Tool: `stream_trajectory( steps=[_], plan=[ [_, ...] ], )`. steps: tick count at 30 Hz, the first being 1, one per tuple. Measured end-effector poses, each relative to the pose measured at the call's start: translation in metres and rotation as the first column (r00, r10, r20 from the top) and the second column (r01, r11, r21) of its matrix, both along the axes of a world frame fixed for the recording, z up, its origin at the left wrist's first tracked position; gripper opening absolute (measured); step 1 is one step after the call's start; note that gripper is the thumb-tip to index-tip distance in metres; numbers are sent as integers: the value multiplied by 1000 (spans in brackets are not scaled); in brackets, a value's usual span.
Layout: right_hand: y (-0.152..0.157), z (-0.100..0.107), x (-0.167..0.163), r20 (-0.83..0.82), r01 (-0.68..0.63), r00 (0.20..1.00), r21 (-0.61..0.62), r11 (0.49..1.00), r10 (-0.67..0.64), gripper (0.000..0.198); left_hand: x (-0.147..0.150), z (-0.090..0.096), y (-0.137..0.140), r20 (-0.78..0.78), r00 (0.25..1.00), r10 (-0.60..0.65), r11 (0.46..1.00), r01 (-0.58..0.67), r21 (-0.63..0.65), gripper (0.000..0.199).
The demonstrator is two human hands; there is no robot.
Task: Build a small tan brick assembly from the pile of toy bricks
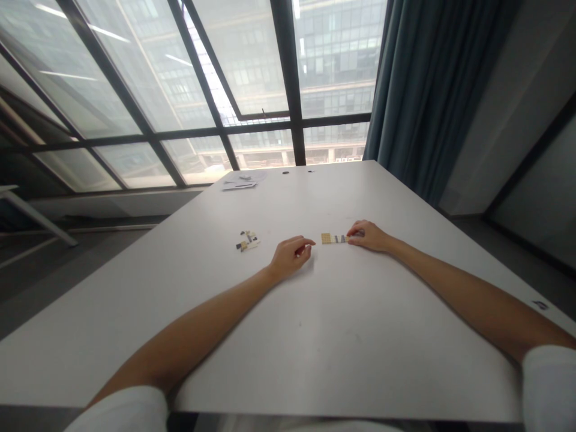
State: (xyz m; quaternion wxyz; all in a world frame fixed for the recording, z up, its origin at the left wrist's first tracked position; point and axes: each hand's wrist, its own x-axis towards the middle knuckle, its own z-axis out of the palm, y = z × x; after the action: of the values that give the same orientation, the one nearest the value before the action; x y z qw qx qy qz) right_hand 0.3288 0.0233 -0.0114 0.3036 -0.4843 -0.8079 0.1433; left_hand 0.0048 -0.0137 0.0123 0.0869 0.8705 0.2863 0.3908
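Note:
A flat strip of small toy building bricks lies on the white table, with a studded tan plate at its left end and white and grey pieces to the right. My right hand pinches the right end of this strip, and its fingers hide part of it. Just left of the tan plate, my left hand hovers low over the table, apart from the strip. Its index finger reaches out with a gap to the thumb, and nothing shows between them.
A loose heap of tan, white and black brick pieces lies left of my left hand. Papers rest at the far left of the table, near a small dark disc. Windows stand beyond, and a blue curtain hangs at right.

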Motion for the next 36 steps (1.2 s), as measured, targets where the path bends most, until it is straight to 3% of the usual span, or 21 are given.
stream_trajectory(
  steps=[21,27,32,36],
  plan=[
    [1,-1,1,-5,-16,1000,-9,1000,16,22,-1,-2,1,-7,1000,-22,1000,22,-14,24],
    [0,2,1,-91,-9,996,-12,1000,7,27,0,-2,0,25,997,-69,997,70,-39,27],
    [-2,19,-4,-275,125,957,103,987,-93,33,1,-6,2,-5,999,-47,997,47,-68,27],
    [-20,44,-26,-316,150,946,219,964,-75,30,2,-8,3,-75,997,-12,997,6,-83,25]
  ],
)
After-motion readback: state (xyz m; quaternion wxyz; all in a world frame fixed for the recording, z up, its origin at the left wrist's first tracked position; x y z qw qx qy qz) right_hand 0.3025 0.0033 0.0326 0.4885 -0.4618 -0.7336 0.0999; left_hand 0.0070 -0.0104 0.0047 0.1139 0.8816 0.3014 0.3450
